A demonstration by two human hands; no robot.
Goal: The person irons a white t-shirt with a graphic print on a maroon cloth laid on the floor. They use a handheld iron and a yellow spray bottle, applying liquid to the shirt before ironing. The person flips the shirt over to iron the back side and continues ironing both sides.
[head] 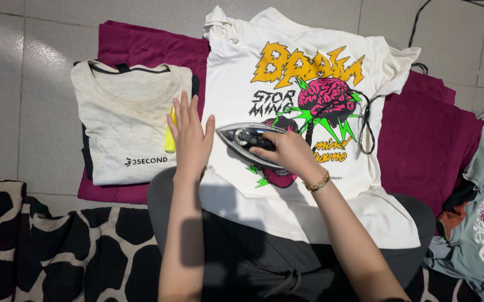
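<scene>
The right hand is closed around the handle of the iron. The fingers curl over the top of the handle and the knuckles point up. The iron sits flat on the white shirt, on the lower left part of its bright picture, with its pointed tip facing left. A gold bracelet goes around the right wrist. The right arm comes up from the bottom of the view and leans to the left.

The left hand is open and flat. All the fingers are straight, close together, and point up, away from the person. The palm presses down on the left edge of the white shirt, just beside the tip of the iron. The left arm goes almost straight up from the bottom of the view.

The white shirt lies spread out on a dark red cloth on the tiled floor. The black cord of the iron loops over the right side of the picture on the shirt.

To the left lies a folded shirt, pale and neat. A yellow thing lies on its right edge, just beside the left hand. I cannot tell what it is. A black and white blanket lies at the lower left. More clothes sit in a heap at the right.
</scene>
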